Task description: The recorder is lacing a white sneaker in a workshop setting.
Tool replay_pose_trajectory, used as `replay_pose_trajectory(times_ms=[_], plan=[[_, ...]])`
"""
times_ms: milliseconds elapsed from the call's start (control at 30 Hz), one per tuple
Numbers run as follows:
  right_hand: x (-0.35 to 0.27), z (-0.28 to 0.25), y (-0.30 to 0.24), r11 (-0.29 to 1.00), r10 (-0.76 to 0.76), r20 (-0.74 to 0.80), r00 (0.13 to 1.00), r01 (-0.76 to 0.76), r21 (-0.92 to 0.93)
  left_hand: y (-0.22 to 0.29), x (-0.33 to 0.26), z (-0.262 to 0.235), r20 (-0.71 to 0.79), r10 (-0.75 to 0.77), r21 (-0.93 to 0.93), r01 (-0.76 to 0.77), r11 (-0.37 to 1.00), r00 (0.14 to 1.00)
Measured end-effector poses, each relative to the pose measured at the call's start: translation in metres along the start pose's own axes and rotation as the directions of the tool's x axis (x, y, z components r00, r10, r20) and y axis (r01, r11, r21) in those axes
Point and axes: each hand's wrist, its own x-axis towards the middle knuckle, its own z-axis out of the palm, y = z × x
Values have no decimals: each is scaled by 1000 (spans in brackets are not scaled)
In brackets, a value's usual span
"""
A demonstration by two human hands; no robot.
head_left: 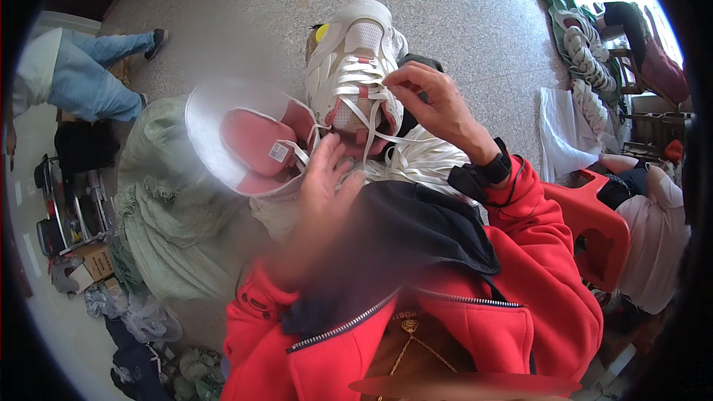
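Both hands at a white shoe; left hand slack, right fingertips together.
Right hand (438,104): thumb and forefinger meet at the edge of the lacing (359,68); grip on a lace cannot be confirmed. Left hand (324,178): released, fingers extended. White shoe (327,83): just left of the right hand, beyond the left. Pink-lined white piece (252,137): left of the left hand. White lace bundle (425,154): nearer the body than the right hand.

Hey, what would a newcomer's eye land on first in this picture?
Probably the white sneaker above centre, with the right hand at its laces and the left hand just below. Next, the bright red jacket across the bottom, then the red stool at right.
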Motion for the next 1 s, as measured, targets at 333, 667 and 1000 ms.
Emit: replay_pose_trajectory(times_ms=[333,667,1000], plan=[[34,29,-11,971,-241,70,968,240,21,2,15,18,-120,-4,-347,-38,937,993],[57,36,-19,914,-220,272,937,295,-280,-28,73,33,-35,-147,-808,59,587,989],[55,16,-18,969,59,410,910,-151,196,-41,70,24,-14,-165,-777,93,622,986]])
